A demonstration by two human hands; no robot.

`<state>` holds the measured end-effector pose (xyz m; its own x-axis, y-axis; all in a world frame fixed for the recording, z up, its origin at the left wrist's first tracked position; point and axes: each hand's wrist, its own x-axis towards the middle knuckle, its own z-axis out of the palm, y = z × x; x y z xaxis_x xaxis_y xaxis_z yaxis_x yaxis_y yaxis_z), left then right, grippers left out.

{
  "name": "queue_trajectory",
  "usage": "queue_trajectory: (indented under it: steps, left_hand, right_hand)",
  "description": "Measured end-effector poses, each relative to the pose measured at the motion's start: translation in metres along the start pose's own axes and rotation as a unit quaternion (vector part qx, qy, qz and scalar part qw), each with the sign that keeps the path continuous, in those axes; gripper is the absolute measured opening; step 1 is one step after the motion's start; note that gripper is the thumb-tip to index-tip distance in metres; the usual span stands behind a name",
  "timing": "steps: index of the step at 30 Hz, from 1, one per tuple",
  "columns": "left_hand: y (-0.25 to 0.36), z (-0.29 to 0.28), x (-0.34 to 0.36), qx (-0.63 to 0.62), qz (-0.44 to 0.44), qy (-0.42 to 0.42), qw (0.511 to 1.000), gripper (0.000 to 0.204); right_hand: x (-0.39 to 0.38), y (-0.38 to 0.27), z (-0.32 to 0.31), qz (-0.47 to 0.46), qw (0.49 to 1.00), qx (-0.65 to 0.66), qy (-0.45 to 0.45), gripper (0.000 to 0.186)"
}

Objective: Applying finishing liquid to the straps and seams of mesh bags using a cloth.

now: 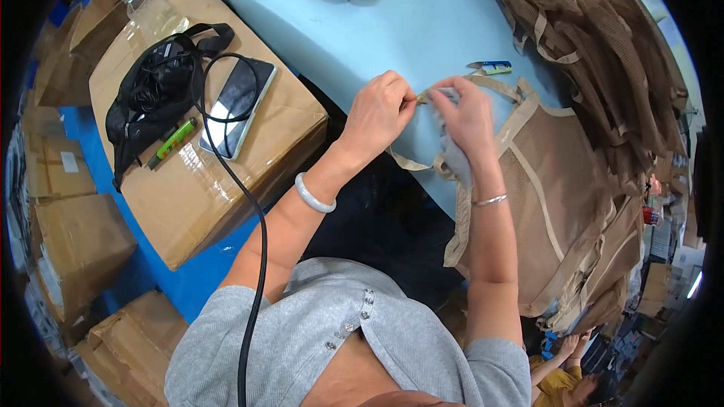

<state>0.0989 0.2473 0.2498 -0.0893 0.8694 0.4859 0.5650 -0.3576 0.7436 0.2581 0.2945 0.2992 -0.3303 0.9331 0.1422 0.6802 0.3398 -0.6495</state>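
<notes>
Over the light blue table (324, 38), my left hand (379, 114) pinches a thin beige strap (411, 162), its fingertips pressed together. Close beside it, my right hand (469, 117) is closed on the same strap, and a grey cloth (455, 157) hangs from under its palm. The strap loops below my hands toward a brown mesh piece (550, 173) with beige binding, which lies to the right and drapes over the table edge. Just beyond my right hand lie thread snips (490, 68) with a blue and green handle. My fingers hide the exact gripping point.
More brown mesh pieces (588, 38) are heaped at the far right. A cardboard box (219, 203) at left carries a phone (240, 105), black pouch (151, 90), green marker (173, 143) and bottle (154, 11). A black cable (260, 256) crosses before my left arm. Another person (562, 377) is at lower right.
</notes>
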Motion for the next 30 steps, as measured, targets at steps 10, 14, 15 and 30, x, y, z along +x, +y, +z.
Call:
queue_trajectory:
  steps: [10,14,15,30]
  left_hand:
    - [-0.001,0.0,-0.001,-0.009,-0.003,0.009,1.0,0.01]
    - [0.002,-0.001,-0.001,0.004,-0.003,0.002,1.0,0.009]
    - [0.001,-0.001,-0.001,0.002,-0.004,0.004,1.0,0.009]
    - [0.002,-0.007,-0.003,0.004,-0.005,-0.023,1.0,0.007]
  right_hand:
    - [-0.006,-0.001,0.008,-0.058,0.997,-0.057,-0.008,0.018]
    - [-0.003,-0.002,0.003,-0.001,0.999,-0.045,-0.004,0.017]
    - [-0.003,-0.004,0.003,0.011,0.999,-0.021,-0.036,0.017]
    - [-0.008,-0.002,0.008,-0.056,0.997,-0.051,-0.006,0.015]
